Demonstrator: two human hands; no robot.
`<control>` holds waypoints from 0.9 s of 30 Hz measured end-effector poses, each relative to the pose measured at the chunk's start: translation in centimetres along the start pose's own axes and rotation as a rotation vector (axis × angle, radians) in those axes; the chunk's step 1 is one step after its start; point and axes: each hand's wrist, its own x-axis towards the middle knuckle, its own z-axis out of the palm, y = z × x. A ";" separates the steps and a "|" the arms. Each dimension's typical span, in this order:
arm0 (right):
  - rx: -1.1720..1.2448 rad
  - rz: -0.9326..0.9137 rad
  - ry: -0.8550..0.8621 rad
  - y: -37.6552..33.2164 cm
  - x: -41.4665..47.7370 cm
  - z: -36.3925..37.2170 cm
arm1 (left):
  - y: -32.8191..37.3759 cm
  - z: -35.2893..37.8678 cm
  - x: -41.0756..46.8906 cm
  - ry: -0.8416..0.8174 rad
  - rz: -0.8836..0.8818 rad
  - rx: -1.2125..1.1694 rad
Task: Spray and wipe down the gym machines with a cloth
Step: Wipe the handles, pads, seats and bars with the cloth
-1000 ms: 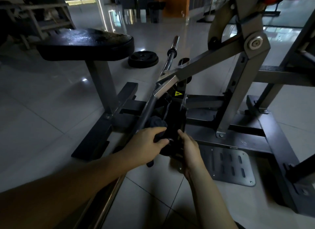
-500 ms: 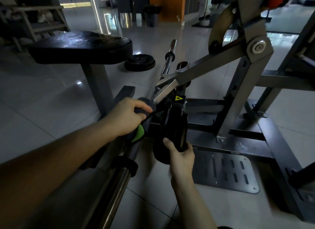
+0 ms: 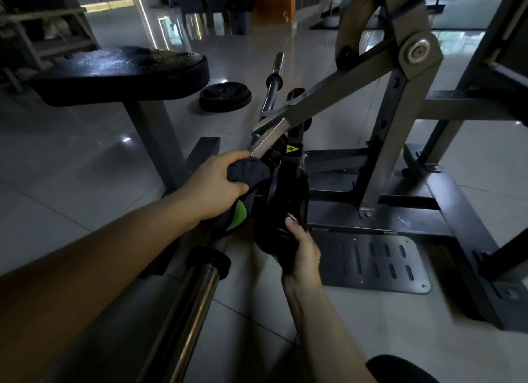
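Note:
My left hand (image 3: 217, 182) grips a dark cloth (image 3: 251, 172) with a green patch (image 3: 238, 215) and holds it against the barbell (image 3: 188, 305) where it meets the grey lever arm (image 3: 323, 103) of the machine. My right hand (image 3: 301, 250) holds the lower edge of a black weight plate (image 3: 281, 208) that stands upright on the bar, thumb on its face. The cloth touches the plate's left side. No spray bottle is in view.
A black padded seat (image 3: 120, 74) on a grey post stands at the left. A loose weight plate (image 3: 225, 95) lies on the tiled floor behind. The machine's grey frame (image 3: 400, 120) and a perforated foot plate (image 3: 374, 262) fill the right side.
My left hand with the cloth moved up the bar from near the plate's base, then slid slightly toward the plate. My right hand shifted lower on the plate's edge.

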 end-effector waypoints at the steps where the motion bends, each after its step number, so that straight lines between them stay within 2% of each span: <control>1: 0.084 0.035 -0.044 0.3 -0.1 0.0 | -0.1 -0.1 -0.2 -0.001 0.004 0.000; 5: 0.399 0.162 -0.140 1.5 -0.6 -0.2 | -0.4 -0.3 -0.5 0.030 0.021 0.004; 8: 0.340 0.188 -0.182 1.1 -0.2 -0.6 | -0.7 0.2 -0.1 0.055 0.027 0.014; 10: 0.169 0.194 -0.157 0.0 -0.1 -0.7 | -0.9 0.8 0.4 0.058 0.049 0.047; 12: -0.128 0.142 -0.057 -1.0 -0.4 -0.4 | -1.0 1.5 0.8 0.062 0.062 0.094; 14: -0.473 -0.076 0.084 -1.6 -0.8 0.1 | -1.2 1.9 1.0 0.085 0.072 0.151; 16: -0.829 -0.295 0.090 -1.9 -1.4 0.9 | -1.3 2.0 1.1 0.107 0.097 0.194; 18: -1.078 -0.350 0.108 -1.7 -1.4 1.6 | -1.5 2.0 1.0 0.117 0.111 0.214; 19: -1.111 -0.365 0.146 -1.5 -1.2 1.7 | -1.7 2.0 0.9 0.119 0.115 0.214; 22: -1.003 -0.401 0.182 -1.7 -0.7 1.7 | -2.1 1.8 0.7 0.105 0.101 0.179; 27: -0.646 -0.318 0.077 -1.4 -0.6 0.7 | -2.0 1.5 0.8 0.105 0.033 0.091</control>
